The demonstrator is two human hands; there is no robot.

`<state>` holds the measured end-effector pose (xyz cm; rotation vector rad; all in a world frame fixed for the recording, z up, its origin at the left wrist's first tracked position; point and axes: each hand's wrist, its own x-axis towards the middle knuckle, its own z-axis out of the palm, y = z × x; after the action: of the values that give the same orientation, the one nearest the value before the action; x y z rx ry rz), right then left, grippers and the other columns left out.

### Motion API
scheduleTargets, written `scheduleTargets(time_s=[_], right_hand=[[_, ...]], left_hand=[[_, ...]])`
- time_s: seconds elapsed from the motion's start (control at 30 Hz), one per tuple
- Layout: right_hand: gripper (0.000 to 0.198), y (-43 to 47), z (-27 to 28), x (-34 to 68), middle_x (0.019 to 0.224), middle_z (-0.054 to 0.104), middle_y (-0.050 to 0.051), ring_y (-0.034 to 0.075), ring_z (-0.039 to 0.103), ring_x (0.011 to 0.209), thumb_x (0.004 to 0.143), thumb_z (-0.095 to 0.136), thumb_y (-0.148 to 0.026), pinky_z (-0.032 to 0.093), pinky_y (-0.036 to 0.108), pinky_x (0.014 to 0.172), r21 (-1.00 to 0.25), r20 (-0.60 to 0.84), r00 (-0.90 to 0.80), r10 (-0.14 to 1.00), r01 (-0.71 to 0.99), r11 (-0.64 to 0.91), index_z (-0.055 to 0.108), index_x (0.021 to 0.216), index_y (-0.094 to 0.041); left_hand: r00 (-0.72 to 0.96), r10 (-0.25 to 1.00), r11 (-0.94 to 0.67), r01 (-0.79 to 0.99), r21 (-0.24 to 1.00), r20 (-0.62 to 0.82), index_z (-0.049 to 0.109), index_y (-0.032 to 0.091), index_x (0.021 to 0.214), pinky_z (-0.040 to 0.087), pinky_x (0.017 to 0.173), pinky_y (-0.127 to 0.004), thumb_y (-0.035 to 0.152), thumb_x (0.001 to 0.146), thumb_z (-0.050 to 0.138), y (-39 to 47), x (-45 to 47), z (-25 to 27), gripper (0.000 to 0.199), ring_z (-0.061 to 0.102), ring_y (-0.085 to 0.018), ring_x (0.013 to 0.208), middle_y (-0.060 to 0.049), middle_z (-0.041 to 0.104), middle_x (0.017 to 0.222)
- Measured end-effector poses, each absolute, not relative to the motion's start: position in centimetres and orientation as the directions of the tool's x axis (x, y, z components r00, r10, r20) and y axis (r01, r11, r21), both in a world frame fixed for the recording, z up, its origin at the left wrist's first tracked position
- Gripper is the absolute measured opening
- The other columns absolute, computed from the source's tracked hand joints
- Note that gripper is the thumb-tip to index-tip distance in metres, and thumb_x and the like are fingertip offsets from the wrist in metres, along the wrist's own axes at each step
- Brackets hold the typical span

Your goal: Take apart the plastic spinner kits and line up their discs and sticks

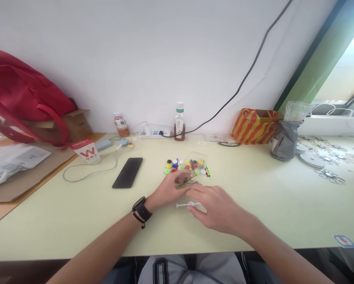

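My left hand (pixel 172 187) is closed, its thumb and fingers curled about thin coloured pieces too small to make out. My right hand (pixel 220 207) is bent in from the right, its fingertips close to the left thumb. Between its thumb and fingers sits a white plastic stick (pixel 182 205) with a round middle; part of it is hidden behind the fingers. Just beyond both hands lie several small round coloured discs (pixel 168 166) in rows. Thin coloured sticks (pixel 208 171) lie at their right, and a clear plastic sheet or lid (pixel 199 156) covers some of the discs.
A black phone (pixel 127 172) lies left of the hands. Behind stand two drink bottles (pixel 179 124), a power strip (pixel 156 132) and a red-and-white carton (pixel 86 151). A striped bag (pixel 254 126) and a grey bag (pixel 285 140) stand at the right. A red bag (pixel 26 90) is far left.
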<state>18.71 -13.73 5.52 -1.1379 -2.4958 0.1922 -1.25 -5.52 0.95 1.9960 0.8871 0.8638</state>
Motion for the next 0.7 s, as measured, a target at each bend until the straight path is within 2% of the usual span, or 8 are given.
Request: scheduleTargets(time_s=[0.1,0.23,0.37,0.5,0.63,0.7], right_hand=[[0.007,-13.8,3.2,18.5,0.099,0.070,0.004,0.020,0.065,0.086,0.098,0.058,-0.021,0.041,0.030,0.071,-0.235,0.141,-0.637,0.758,0.722,0.651,0.065,0.094,-0.020],[0.011,-13.7,2.6,18.3,0.093,0.067,0.003,0.019,0.062,0.083,0.095,0.058,-0.016,0.040,0.031,0.071,-0.269,0.147,-0.613,0.776,0.730,0.628,0.061,0.085,-0.019],[0.016,-13.6,4.4,18.6,0.080,0.064,0.000,0.015,0.058,0.074,0.093,0.059,-0.013,0.039,0.028,0.066,-0.446,0.172,-0.563,0.808,0.687,0.574,0.057,0.078,-0.019],[0.020,-13.2,7.3,19.6,0.075,0.065,-0.001,0.013,0.057,0.068,0.098,0.059,-0.021,0.042,0.026,0.063,-0.665,0.229,-0.497,0.837,0.547,0.508,0.062,0.078,-0.019],[0.014,-12.0,10.5,20.8,0.079,0.069,0.001,0.015,0.065,0.071,0.097,0.067,-0.032,0.052,0.026,0.065,-0.808,0.399,-0.272,0.876,0.347,0.476,0.067,0.090,-0.019],[0.018,-11.4,12.0,21.4,0.082,0.072,0.003,0.018,0.069,0.073,0.094,0.071,-0.037,0.057,0.029,0.069,-0.825,0.459,-0.149,0.876,0.295,0.482,0.069,0.098,-0.019]], left_hand=[[0.512,0.826,-0.433,0.309,0.846,0.236,0.072,0.021,0.118,0.053,0.080,-0.032,0.048,0.091,0.070,-5.4,-1.2,0.7,0.038,0.065,-0.021,0.093,-0.007,0.074,0.115],[0.506,0.827,-0.437,0.306,0.846,0.244,0.072,0.021,0.118,0.052,0.077,-0.031,0.049,0.091,0.072,-5.4,-1.2,0.7,0.040,0.065,-0.020,0.090,-0.007,0.074,0.116],[0.518,0.820,-0.438,0.296,0.848,0.243,0.072,0.020,0.119,0.053,0.078,-0.031,0.049,0.092,0.070,-5.4,-1.2,0.8,0.040,0.065,-0.020,0.092,-0.008,0.074,0.117],[0.537,0.812,-0.429,0.286,0.857,0.228,0.072,0.019,0.118,0.053,0.082,-0.031,0.047,0.091,0.071,-5.4,-1.2,1.0,0.039,0.066,-0.022,0.097,-0.009,0.073,0.119],[0.548,0.804,-0.432,0.270,0.861,0.231,0.073,0.019,0.115,0.052,0.078,-0.029,0.047,0.093,0.068,-5.6,-1.1,1.3,0.036,0.064,-0.020,0.094,-0.008,0.073,0.111],[0.527,0.819,-0.420,0.284,0.862,0.226,0.074,0.019,0.114,0.052,0.076,-0.029,0.048,0.091,0.070,-5.7,-1.1,1.4,0.037,0.063,-0.020,0.091,-0.007,0.073,0.107]])
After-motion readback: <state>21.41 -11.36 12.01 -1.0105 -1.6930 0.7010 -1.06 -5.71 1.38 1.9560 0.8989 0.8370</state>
